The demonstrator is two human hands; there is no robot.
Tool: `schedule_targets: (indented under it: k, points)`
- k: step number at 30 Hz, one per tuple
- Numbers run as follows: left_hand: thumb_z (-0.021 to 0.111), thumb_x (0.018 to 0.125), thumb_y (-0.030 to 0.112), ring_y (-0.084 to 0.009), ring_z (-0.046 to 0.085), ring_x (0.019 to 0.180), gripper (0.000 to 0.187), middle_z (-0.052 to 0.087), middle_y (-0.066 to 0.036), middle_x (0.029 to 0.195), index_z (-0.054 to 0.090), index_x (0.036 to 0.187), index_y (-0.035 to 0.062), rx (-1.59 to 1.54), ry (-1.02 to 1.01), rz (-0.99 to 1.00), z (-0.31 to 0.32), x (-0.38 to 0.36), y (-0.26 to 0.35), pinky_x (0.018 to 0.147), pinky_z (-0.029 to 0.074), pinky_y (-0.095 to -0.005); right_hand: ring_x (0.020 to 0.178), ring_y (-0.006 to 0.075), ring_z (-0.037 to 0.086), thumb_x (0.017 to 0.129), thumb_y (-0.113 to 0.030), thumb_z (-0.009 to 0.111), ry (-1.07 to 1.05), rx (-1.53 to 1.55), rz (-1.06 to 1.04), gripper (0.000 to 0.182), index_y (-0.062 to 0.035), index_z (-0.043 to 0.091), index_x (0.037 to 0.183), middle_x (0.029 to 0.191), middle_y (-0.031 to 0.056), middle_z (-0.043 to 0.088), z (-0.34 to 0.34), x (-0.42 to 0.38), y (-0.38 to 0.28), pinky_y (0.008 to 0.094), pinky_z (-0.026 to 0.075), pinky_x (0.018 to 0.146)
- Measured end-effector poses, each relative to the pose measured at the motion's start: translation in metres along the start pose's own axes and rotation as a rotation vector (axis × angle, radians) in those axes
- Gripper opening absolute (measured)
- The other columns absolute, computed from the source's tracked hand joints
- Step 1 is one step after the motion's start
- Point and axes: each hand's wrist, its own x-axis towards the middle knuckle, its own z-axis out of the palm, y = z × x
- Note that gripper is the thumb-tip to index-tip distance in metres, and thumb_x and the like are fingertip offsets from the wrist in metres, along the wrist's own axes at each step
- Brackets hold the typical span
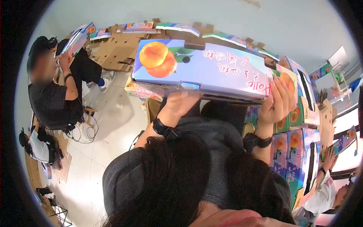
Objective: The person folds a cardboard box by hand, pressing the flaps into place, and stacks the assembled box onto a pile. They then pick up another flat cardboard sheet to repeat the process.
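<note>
A long cardboard fruit box [204, 70] printed with peaches, green leaves and pink lettering is held up in front of my chest. My left hand [183, 103] grips its near lower edge left of the middle, with the fingers mostly hidden beneath. At the right end, my right hand [279, 100] has its fingers spread over the printed side and curled round the edge. The box's side panel faces up toward me, its lettering upside down. Black bands circle both of my wrists.
Flat brown cardboard sheets [113, 53] lie along the wall, with printed box pieces [177, 27] behind. Stacked peach boxes [297, 151] stand at my right. A seated person [53, 94] at the left handles a printed box; another person [321, 196] at the lower right handles a printed piece.
</note>
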Motion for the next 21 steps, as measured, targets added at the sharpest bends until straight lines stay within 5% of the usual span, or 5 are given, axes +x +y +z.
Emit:
schedule_targets:
  k: [11,14,21]
  points:
    - [0.080,0.064,0.032,-0.0227,0.050,0.123,0.081,0.058,-0.002,0.132,0.051,0.139,0.0188,-0.050,-0.017,-0.045,-0.010,-0.008,-0.003,0.103,0.037,-0.0391,0.107,0.0178,0.066,0.104,-0.035,0.043,0.022,-0.060,-0.016,0.041,-0.0134,0.078,0.103,0.109,0.0001,0.076,-0.001,-0.007,-0.003,0.0332,0.036,0.096]
    - [0.073,0.068,0.016,-0.0311,0.046,0.130,0.078,0.052,-0.010,0.135,0.045,0.140,0.0092,-0.162,-0.085,0.002,-0.005,-0.005,-0.002,0.110,0.035,-0.0503,0.107,0.0191,0.066,0.103,-0.033,0.044,0.030,-0.063,-0.022,0.039,-0.0128,0.077,0.104,0.109,0.0011,0.076,-0.003,-0.010,-0.001,0.0337,0.036,0.097]
    - [0.074,0.070,0.016,-0.0307,0.047,0.130,0.075,0.053,-0.010,0.137,0.047,0.140,0.0098,-0.201,-0.089,0.005,-0.010,-0.008,-0.006,0.112,0.034,-0.0498,0.105,0.0217,0.067,0.102,-0.030,0.047,0.045,-0.029,-0.048,0.034,-0.0119,0.076,0.107,0.109,0.0021,0.076,-0.006,-0.009,-0.001,0.0347,0.038,0.098]
